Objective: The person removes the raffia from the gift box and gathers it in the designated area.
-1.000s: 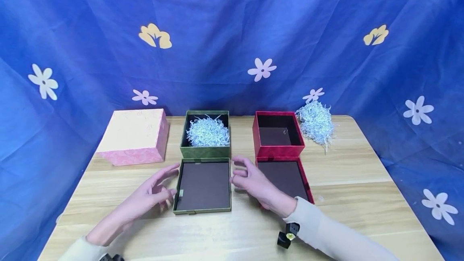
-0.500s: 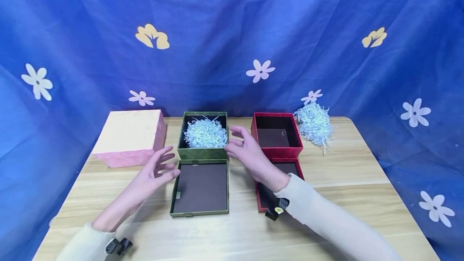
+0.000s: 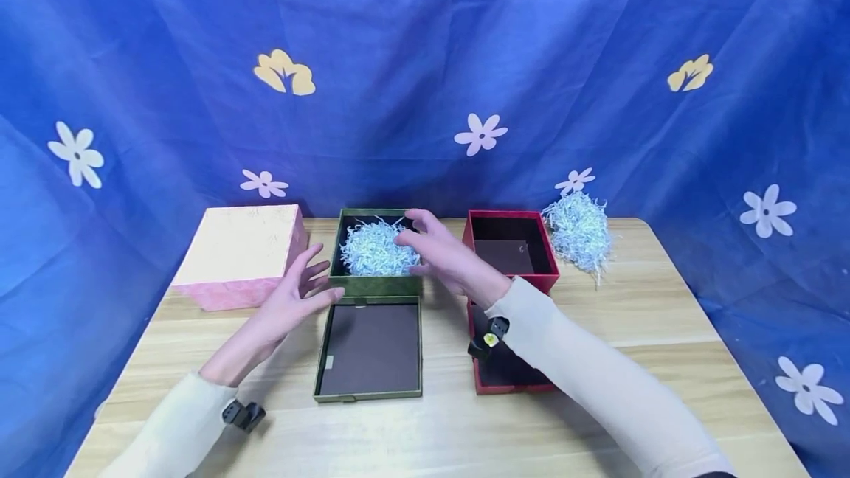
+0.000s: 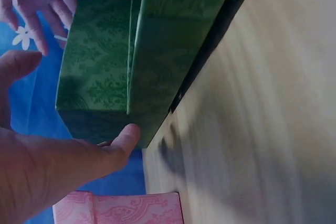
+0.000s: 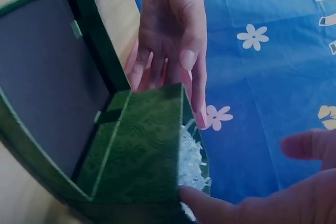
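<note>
A green patterned box (image 3: 375, 286) stands at the table's middle with its hinged lid (image 3: 372, 349) folded down toward me. Pale blue shredded paper (image 3: 372, 249) fills much of it. My right hand (image 3: 445, 253) is over the box's right rim, fingers spread above the paper; contact cannot be told. Left of the box, my left hand (image 3: 288, 305) holds nothing, its fingers apart near the left wall. In the left wrist view, the tip of one left digit (image 4: 126, 140) lies at the box's corner, touching or just in front of it.
To the left sits a pink box (image 3: 242, 249) with its top covered. On the right stands a red box (image 3: 511, 242), its lid (image 3: 505, 367) folded down under my right forearm. Another heap of shredded paper (image 3: 581, 231) lies beside it. A blue curtain (image 3: 398, 94) hangs behind.
Both hands have moved forward from beside the green lid. The right one has come left over the green box's rim; the left one has come up beside its left wall.
</note>
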A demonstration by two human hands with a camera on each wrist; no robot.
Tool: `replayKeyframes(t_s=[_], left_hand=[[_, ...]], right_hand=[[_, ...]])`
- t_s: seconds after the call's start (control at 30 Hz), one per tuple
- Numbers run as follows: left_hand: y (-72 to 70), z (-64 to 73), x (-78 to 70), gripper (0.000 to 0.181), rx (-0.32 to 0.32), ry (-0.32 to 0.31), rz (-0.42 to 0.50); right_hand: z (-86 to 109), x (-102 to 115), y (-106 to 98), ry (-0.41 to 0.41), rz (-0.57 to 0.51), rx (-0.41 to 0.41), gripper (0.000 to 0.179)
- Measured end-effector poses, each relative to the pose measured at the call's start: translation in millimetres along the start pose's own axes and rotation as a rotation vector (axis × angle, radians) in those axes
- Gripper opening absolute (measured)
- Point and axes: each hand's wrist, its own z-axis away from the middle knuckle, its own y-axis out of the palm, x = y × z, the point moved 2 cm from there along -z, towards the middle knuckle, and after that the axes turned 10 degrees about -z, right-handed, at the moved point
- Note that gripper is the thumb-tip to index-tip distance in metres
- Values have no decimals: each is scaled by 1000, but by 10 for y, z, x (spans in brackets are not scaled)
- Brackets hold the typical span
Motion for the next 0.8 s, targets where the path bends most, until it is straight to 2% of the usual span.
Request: replayKeyframes(t_s=[0.17, 0.3, 0.53, 0.67, 0.8], left_hand=[[-39, -163, -5, 113, 26, -4, 17], [-71, -288, -18, 120, 49, -12, 13], [-84, -494, -19, 131, 108, -8, -23], [-83, -591, -24, 131, 110, -10, -33], [-93, -660, -14, 130, 111, -14, -101]], right_hand=[[-135, 72, 81, 98, 99, 40, 86], [-258, 82, 149, 160, 157, 41, 89], [-482, -33, 240, 192, 233, 8, 100], [-610, -142, 244, 209, 247, -15, 104], [-734, -253, 254, 233, 233, -29, 107]])
